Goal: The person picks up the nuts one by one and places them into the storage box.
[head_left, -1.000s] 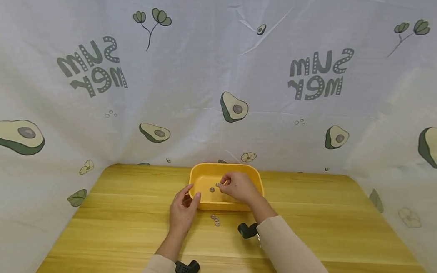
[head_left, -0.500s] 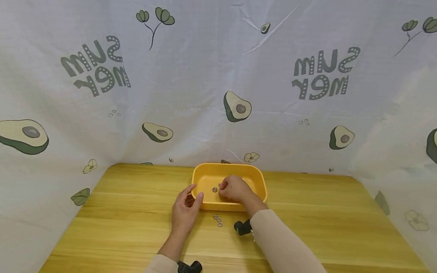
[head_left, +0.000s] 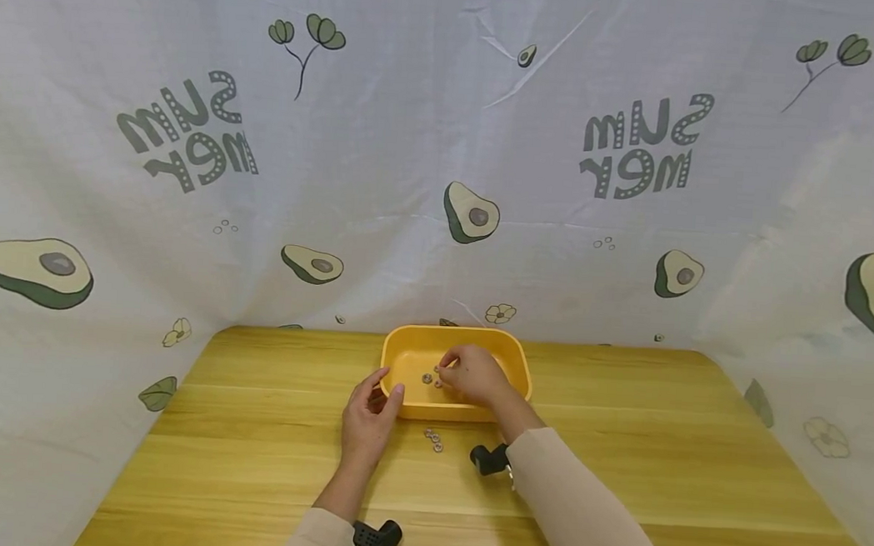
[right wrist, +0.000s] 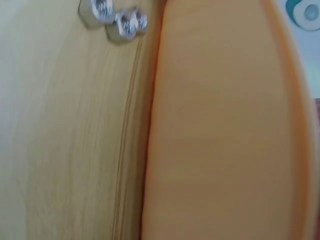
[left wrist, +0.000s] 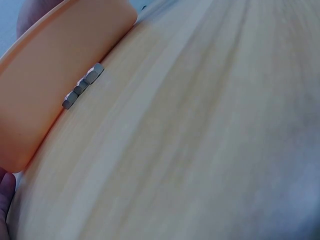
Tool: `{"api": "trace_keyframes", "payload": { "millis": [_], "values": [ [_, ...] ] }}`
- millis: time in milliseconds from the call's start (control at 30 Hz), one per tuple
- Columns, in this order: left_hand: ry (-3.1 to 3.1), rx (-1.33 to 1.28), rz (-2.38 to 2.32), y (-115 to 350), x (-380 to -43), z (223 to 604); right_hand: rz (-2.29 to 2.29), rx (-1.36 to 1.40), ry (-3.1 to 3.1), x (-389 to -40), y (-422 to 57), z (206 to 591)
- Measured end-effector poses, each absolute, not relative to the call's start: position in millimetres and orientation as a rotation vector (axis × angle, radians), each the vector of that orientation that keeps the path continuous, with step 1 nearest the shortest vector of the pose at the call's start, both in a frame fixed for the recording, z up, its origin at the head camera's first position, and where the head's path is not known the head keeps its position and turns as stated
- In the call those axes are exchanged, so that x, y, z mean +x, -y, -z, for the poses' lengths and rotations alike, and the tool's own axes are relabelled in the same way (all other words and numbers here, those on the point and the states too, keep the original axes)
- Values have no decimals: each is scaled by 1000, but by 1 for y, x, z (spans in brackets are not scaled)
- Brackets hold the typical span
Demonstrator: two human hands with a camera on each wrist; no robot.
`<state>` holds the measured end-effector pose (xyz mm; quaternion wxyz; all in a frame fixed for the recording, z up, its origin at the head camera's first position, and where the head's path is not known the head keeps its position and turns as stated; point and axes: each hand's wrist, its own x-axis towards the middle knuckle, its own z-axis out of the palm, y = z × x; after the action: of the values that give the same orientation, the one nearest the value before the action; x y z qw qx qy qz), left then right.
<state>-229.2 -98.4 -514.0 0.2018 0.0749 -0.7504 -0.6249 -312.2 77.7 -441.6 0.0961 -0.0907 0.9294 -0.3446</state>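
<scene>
Left hand (head_left: 370, 419), fingers apart, touches the smooth yellow tray (head_left: 447, 413); right hand (head_left: 476, 374), grip unclear, partly hides its inside; hexagonal metal nuts (left wrist: 81, 86) lie nearer on the grained table (head_left: 622, 439).

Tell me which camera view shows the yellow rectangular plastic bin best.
The head view: it shows the bin with its inside and most of its rim, though the right hand covers part. The left wrist view shows only outer wall and some rim; the right wrist view, outer wall and blurred rim, cropped.

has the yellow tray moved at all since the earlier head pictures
No, the yellow tray shows no shift either way against the printed avocado on the cloth behind it.
</scene>
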Motion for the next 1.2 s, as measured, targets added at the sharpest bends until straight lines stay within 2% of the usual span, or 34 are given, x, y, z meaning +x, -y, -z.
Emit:
{"api": "trace_keyframes", "payload": {
  "millis": [667,933,1200],
  "values": [
    [2096,199,1748,97,-231,517,1148,-474,-2791,-246,-74,422],
    [2099,205,1744,96,-229,515,1117,-546,-2758,-225,-84,430],
    [2077,189,1768,97,-229,514,1010,-499,-2711,-216,-93,455]
  ]
}}
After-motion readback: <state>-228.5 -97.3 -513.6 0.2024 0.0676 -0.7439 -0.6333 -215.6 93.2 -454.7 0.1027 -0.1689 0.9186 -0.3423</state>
